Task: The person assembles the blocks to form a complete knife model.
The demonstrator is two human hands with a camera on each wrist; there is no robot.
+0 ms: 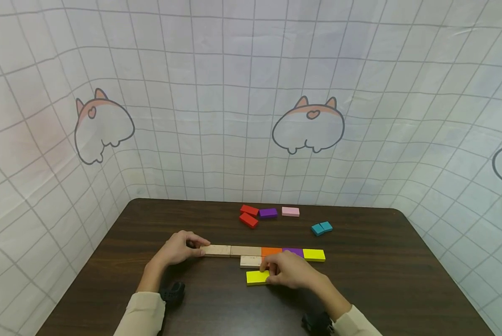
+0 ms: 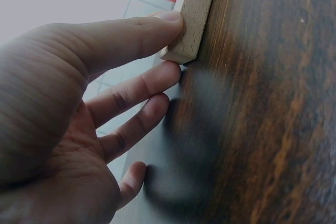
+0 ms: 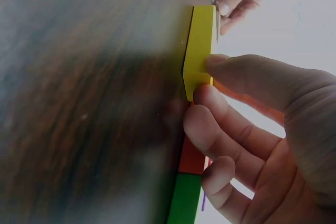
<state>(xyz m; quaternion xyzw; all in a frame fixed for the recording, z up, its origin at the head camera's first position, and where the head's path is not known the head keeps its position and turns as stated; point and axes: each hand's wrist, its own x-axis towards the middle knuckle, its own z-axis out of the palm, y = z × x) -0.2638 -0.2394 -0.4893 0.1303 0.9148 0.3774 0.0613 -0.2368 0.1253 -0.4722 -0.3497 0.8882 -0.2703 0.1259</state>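
Brown table (image 1: pixel 381 280) beneath blocks (image 1: pixel 215 250), gridded cloth (image 1: pixel 251 177) behind

A dark brown bench (image 1: pixel 368 284) with wood grain and rounded far corners fills the lower part of the head view. Near its far edge lie two red blocks (image 1: pixel 248 220), a purple block (image 1: pixel 268 213) just beside them, and a pink block (image 1: pixel 290 212) farther right. Two teal blocks (image 1: pixel 318 229) sit nearer, side by side. Beyond hangs wavy white cloth (image 1: pixel 217 116) with gray grid lines and rounded cartoon animals (image 1: pixel 310 128), one cut off at right.
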